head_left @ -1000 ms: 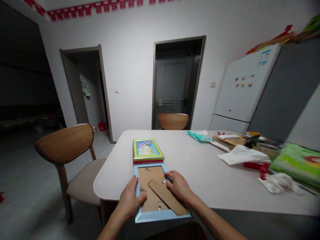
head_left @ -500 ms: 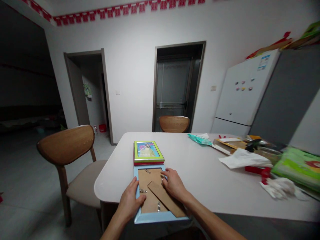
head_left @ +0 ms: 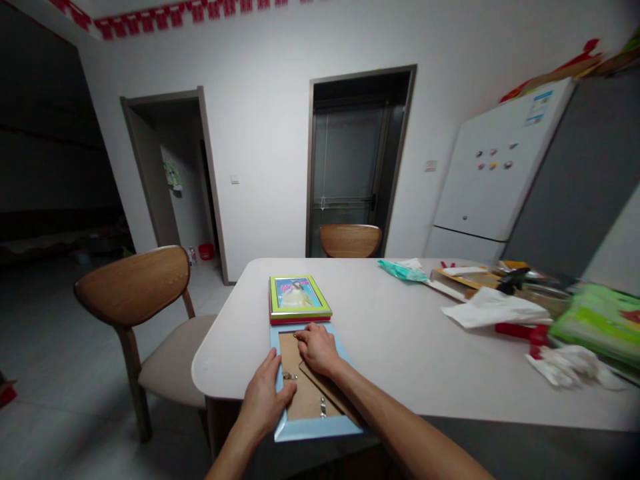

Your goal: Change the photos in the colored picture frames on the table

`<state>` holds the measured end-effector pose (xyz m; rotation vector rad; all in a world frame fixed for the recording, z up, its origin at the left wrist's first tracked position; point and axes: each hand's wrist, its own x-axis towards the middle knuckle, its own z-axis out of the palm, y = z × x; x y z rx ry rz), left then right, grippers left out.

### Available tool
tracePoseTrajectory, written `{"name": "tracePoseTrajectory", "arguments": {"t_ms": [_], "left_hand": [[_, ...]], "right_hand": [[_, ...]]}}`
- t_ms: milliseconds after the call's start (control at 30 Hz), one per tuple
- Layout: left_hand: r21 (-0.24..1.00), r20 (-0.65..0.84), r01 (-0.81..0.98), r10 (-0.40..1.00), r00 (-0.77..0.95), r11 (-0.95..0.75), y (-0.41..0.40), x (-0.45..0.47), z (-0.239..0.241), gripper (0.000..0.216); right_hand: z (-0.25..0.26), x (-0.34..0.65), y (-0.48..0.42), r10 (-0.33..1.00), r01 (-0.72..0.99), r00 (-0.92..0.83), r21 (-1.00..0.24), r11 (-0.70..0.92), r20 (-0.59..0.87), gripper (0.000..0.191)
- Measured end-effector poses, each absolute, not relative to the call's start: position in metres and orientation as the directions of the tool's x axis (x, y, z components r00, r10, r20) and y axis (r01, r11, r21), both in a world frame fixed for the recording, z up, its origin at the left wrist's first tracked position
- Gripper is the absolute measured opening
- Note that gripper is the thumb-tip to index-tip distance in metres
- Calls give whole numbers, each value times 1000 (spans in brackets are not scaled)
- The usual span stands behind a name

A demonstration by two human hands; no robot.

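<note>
A light-blue picture frame lies face down at the table's near edge, its brown backing board showing. My left hand grips the frame's left side, thumb over the back and fingers along the outer edge. At the top of the backing, the closed fingers of my right hand are on a small metal clip, mostly covered. Other metal turn clips sit at the left and bottom. The brown stand leg slants under my right forearm. Beyond lies a yellow-green picture frame with a picture, on a red one.
The white table has a rounded left corner. To the right lie a teal packet, white paper, crumpled tissue and a green package. Wooden chairs stand at the left and far side.
My right hand has moved from the right-side clip up and left to the top clip. My left hand keeps its hold on the frame. The view has shifted slightly.
</note>
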<state>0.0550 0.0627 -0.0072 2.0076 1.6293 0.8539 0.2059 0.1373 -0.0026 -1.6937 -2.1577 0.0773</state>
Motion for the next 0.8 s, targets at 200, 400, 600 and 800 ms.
{"name": "tracePoseTrajectory", "arguments": {"t_ms": [200, 400, 600, 800], "left_hand": [[652, 221, 718, 967, 128, -244, 63, 55, -11, 56], [623, 252, 733, 957, 143, -273, 63, 54, -14, 54], [626, 244, 732, 959, 143, -268, 61, 56, -11, 55], [631, 244, 730, 961, 132, -260, 62, 56, -11, 54]], "right_hand": [[4, 206, 131, 944, 914, -203, -295, 277, 260, 30], [10, 207, 102, 889, 801, -378, -390, 454, 258, 36], [12, 196, 86, 898, 790, -348, -431, 435, 268, 16], [18, 209, 87, 869, 694, -397, -524, 494, 294, 21]]}}
